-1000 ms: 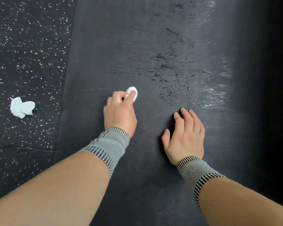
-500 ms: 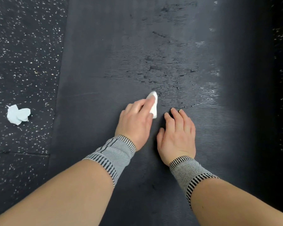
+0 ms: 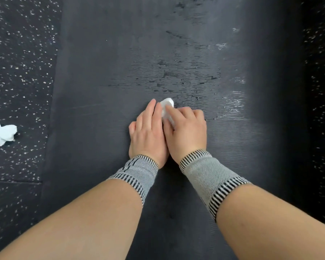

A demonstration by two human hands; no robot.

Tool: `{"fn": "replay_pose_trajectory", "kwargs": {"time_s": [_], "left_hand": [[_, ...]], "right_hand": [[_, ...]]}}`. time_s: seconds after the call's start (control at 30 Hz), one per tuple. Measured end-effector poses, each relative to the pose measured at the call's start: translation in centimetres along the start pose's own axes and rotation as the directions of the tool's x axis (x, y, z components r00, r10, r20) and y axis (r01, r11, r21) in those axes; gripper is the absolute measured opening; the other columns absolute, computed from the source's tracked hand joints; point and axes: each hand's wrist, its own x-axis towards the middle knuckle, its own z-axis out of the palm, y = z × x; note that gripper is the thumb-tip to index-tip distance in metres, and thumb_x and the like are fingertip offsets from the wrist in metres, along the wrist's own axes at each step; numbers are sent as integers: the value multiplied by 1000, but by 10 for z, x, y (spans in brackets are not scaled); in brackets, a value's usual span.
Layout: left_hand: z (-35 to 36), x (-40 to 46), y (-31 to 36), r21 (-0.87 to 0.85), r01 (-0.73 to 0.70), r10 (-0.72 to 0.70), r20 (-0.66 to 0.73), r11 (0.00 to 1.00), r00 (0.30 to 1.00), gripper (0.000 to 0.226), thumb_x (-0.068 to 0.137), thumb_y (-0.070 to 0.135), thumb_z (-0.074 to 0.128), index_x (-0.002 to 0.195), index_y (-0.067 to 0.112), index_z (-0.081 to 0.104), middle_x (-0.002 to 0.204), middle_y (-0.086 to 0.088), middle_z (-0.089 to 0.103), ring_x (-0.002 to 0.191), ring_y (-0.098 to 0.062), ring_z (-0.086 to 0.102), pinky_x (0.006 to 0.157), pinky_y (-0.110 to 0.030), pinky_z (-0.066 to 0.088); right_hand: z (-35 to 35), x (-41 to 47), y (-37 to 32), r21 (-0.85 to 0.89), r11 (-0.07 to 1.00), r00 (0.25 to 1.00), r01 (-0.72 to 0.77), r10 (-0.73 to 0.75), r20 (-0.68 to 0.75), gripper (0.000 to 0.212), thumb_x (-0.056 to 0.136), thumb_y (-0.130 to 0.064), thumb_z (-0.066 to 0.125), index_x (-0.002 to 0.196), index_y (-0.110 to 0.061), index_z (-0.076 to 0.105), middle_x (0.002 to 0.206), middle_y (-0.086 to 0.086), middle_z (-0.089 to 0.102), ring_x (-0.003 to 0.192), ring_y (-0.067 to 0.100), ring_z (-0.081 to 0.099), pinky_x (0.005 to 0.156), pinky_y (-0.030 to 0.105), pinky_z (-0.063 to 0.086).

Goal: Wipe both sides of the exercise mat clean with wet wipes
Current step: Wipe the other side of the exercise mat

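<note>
- Head view, looking straight down on a dark mat [image 3: 101, 72] spread over a speckled floor [image 3: 17, 53].
- Near and far ends of mat cut off by frame; right edge lost in shadow, hard to trace.
- Small white wipe [image 3: 167, 107] on mat, pinned between the two hands, mostly covered; only its far end and a strip along one side showing.
- Left hand [image 3: 148, 132] flat on mat, fingers straight and together, pointing away, index side touching wipe; thumb hidden.
- Right hand [image 3: 186, 130] pressed against left, knuckles up, forefinger laid over wipe; other fingers curled under, tips out of sight.
- Grip on wipe unclear: right thumb hidden, so pinch or mere press cannot be told.
- Both wrists in grey knit bands [image 3: 139, 175] with black-striped edges; forearms bare, running out of frame at bottom.
- Wet sheen and dark streaks [image 3: 186, 76] on mat's ribbed texture just beyond hands and to their right.
- Crumpled white wipe [image 3: 1, 133] on floor well left of mat, partly cut by left frame edge.
</note>
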Motion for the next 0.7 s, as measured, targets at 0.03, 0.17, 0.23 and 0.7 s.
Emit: {"fn": "replay_pose_trajectory", "kwargs": {"time_s": [0.03, 0.17, 0.23, 0.7], "left_hand": [[0, 0, -1, 23, 5, -5, 18, 1000, 1000, 54, 98, 27, 44, 149, 15, 32, 157, 1, 27, 134, -17, 30, 103, -32, 19], [-3, 1, 0, 105, -26, 17, 77, 994, 997, 62, 92, 37, 41, 149, 14, 31, 157, 2, 26, 136, -14, 17, 106, -37, 21], [-5, 1, 3, 146, -33, 23, 69, 989, 997, 63, 91, 42, 35, 148, 14, 35, 156, 1, 31, 135, -15, 21, 105, -41, 29], [-4, 1, 2, 184, -39, 26, 69, 982, 997, 60, 91, 40, 39, 147, 19, 35, 156, 5, 31, 134, -16, 28, 101, -42, 33]], "right_hand": [[4, 10, -5, -25, 999, 999, 20, -19, 51, 24, 90, -29, 51, 108, -23, 66, 96, -1, 60, 91, 25, 46, 80, 38, 42], [-2, 27, 15, -95, 995, 996, 35, -27, 86, 22, 81, -13, 55, 99, -11, 68, 91, 10, 55, 89, 32, 50, 69, 34, 39], [-21, 24, 44, -111, 991, 997, -70, 66, -41, 21, 79, -9, 58, 95, -12, 71, 91, 13, 57, 89, 36, 51, 65, 34, 40], [-22, 15, 39, -147, 983, 992, 110, -100, 76, 23, 78, -5, 62, 99, -13, 69, 93, 7, 58, 81, 30, 53, 56, 30, 41]]}}
